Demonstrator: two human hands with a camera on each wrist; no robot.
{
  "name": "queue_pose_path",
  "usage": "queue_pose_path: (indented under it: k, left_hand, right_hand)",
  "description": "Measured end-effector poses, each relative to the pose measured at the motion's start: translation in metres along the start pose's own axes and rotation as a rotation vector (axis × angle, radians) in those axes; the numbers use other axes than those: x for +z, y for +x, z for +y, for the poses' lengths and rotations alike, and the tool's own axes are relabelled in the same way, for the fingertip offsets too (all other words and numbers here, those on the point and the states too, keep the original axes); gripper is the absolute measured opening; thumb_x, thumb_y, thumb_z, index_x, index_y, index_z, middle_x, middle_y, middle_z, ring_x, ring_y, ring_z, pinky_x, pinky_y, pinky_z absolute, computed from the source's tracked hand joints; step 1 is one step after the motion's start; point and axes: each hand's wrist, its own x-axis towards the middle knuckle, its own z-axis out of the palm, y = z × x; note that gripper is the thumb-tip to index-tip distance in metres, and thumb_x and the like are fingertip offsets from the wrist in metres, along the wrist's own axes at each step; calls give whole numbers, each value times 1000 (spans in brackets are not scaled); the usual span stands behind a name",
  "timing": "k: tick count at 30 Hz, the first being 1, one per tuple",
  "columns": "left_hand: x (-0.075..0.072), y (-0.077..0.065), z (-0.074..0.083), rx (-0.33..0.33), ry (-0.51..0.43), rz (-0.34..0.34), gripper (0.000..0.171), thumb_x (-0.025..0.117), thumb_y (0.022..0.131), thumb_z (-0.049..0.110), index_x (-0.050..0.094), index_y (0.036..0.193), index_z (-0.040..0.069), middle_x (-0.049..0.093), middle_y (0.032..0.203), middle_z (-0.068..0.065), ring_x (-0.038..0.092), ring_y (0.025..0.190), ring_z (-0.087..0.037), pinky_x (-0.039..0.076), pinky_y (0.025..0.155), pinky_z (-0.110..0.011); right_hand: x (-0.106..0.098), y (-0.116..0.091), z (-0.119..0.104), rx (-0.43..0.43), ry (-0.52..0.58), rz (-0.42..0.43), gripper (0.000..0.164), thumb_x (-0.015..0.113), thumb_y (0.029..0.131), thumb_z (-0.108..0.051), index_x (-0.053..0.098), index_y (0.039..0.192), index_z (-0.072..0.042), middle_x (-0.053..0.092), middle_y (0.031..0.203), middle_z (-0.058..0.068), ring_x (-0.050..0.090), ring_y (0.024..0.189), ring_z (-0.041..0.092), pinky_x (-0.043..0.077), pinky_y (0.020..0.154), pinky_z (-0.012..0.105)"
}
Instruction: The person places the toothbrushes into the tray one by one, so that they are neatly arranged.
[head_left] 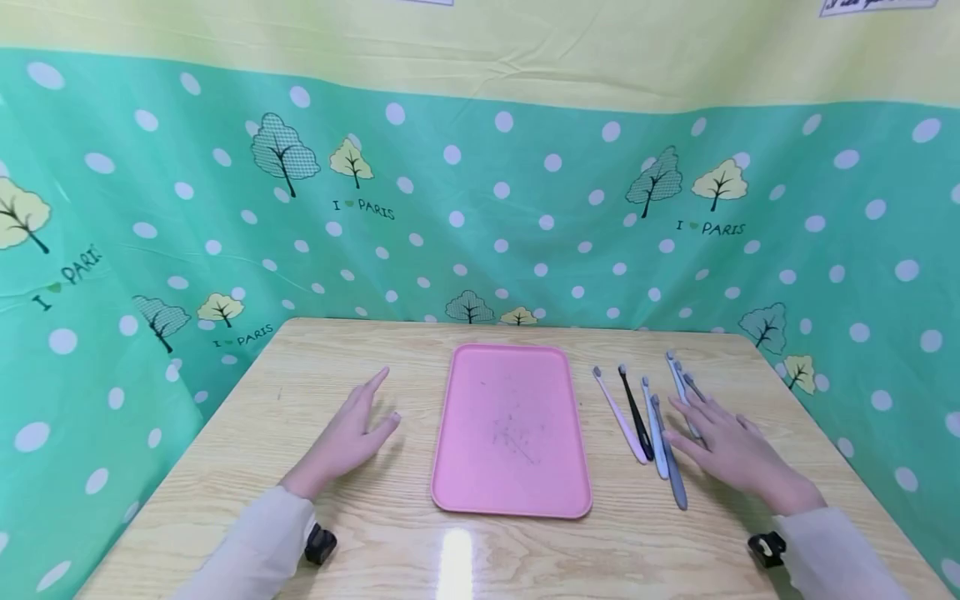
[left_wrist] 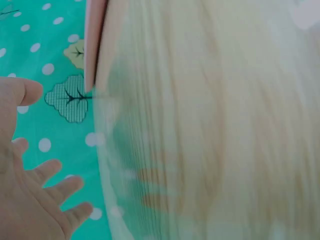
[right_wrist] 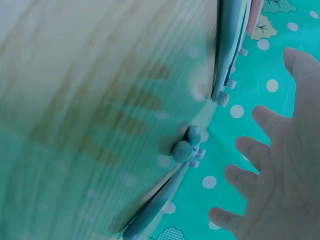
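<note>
My left hand (head_left: 341,437) is held out over the table, left of a pink tray (head_left: 517,479), with its fingers extended and nothing in them. To the tray's right lie several toothbrushes: a lilac one (head_left: 619,417), a black one (head_left: 636,412), a light blue one (head_left: 653,427) and a grey-blue one (head_left: 672,458). Spread-fingered, my right hand (head_left: 731,446) hovers over further toothbrushes, partly hiding a pale blue one (head_left: 677,379) and a grey one (head_left: 693,385). In the right wrist view the palm (right_wrist: 280,185) stands apart from a toothbrush handle (right_wrist: 155,207).
Dark scribbled marks show on the tray's floor. The light wooden table (head_left: 390,550) reflects a bright lamp near its front. A green polka-dot curtain (head_left: 450,200) hangs behind the table and along both sides. A black strap piece (head_left: 320,544) sits at the left wrist.
</note>
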Motion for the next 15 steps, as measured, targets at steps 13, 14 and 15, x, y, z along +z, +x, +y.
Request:
queue_pose_path:
  k: [13, 14, 15]
  left_hand:
    - [22, 14, 19, -173, -360, -83, 57, 56, 102, 19, 35, 154, 10, 56, 134, -19, 69, 96, -25, 60, 77, -34]
    - [23, 15, 21, -180, -384, -87, 57, 56, 102, 18, 36, 154, 9, 56, 133, -20, 69, 96, -25, 61, 77, -34]
    - [25, 15, 23, -189, -410, -91, 56, 56, 102, 17, 36, 153, 8, 56, 133, -20, 69, 96, -26, 61, 78, -35]
  right_hand:
    - [4, 4, -12, -69, 15, 30, 69, 53, 100, -51, 43, 151, -6, 36, 153, 27, 32, 138, 51, 26, 100, 83]
    - [4, 4, -12, -70, 13, 30, 70, 53, 100, -52, 43, 151, -6, 36, 154, 26, 31, 139, 50, 26, 100, 82]
    - [4, 5, -13, -70, 12, 30, 70, 53, 100, -52, 43, 151, -6, 36, 154, 26, 32, 139, 50, 26, 100, 82]
